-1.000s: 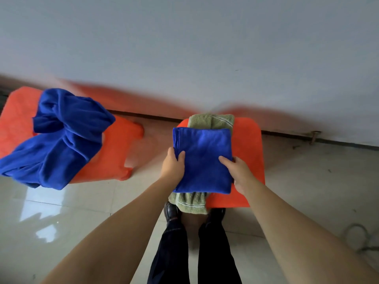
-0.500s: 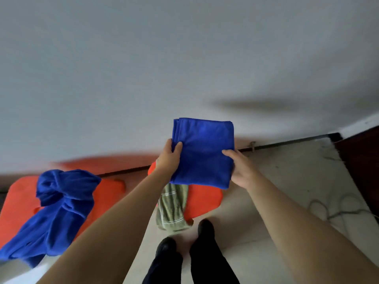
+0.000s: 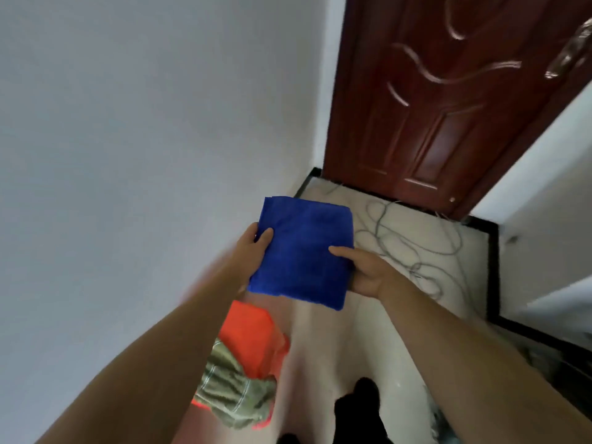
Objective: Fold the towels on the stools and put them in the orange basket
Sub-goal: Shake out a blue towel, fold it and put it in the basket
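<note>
Between both hands' fingers, folded blue towel

Soft, even daylight fills the scene, dim rather than bright, with no hard shadows and no visible lamp. The wall reads as a flat grey-white. The door at the far right shows faint sheen on its carved lines, and its handle is smeared by motion blur. The blue towel is fairly sharp and strongly saturated. The left forearm's edge ghosts against the wall. Near the bottom, the orange stool and green towel are blurred. Wide-angle distortion bends the door and the floor edges.
</note>
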Tool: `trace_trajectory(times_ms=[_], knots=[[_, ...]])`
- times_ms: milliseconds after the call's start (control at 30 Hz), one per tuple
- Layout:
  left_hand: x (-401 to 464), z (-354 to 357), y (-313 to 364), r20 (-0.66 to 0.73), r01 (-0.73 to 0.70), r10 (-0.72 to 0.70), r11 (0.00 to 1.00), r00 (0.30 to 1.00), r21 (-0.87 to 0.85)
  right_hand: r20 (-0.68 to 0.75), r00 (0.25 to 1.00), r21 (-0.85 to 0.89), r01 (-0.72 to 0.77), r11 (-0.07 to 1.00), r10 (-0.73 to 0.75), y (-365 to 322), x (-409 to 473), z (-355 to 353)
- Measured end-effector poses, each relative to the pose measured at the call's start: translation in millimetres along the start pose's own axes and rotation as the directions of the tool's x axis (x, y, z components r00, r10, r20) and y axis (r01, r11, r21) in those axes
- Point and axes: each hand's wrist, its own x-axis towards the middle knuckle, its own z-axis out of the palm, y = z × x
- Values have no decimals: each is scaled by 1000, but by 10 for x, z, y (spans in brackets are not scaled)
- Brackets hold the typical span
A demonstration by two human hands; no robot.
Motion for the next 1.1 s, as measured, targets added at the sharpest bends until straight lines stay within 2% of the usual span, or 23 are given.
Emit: trace_trajectory(times_ms=[133, 233, 467, 667, 833, 1000, 1100], knots=[[-86, 893, 217, 237, -17, 9, 999, 971, 34, -166, 978, 110, 144, 983, -125, 122, -787, -663], [-266, 1630, 355, 407, -54, 23, 997, 913, 63, -307, 933, 161, 245, 956, -187, 301, -1402, -1133], [-1060, 3393, 564, 693, -158, 19, 978, 720, 137, -607, 759, 256, 468, 846, -236, 909, -2891, -2135], [-2001, 4713, 551, 808, -227, -26, 954, 588, 196, -731, 643, 292, 597, 747, -228, 1487, -4049, -2907], [-2848, 5988, 534, 880, -305, -95, 916, 466, 260, -855, 496, 298, 711, 637, -153, 1971, -5069, -3641], [-3417, 7189, 458, 916, -586, -68, 749, 396, 309, -901, 433, 353, 778, 520, -35, 2364, -5607, -4387], [-3565, 7763, 204, 916, -668, -112, 651, 386, 361, -895, 443, 416, 794, 443, 46, 2642, -5598, -4802]])
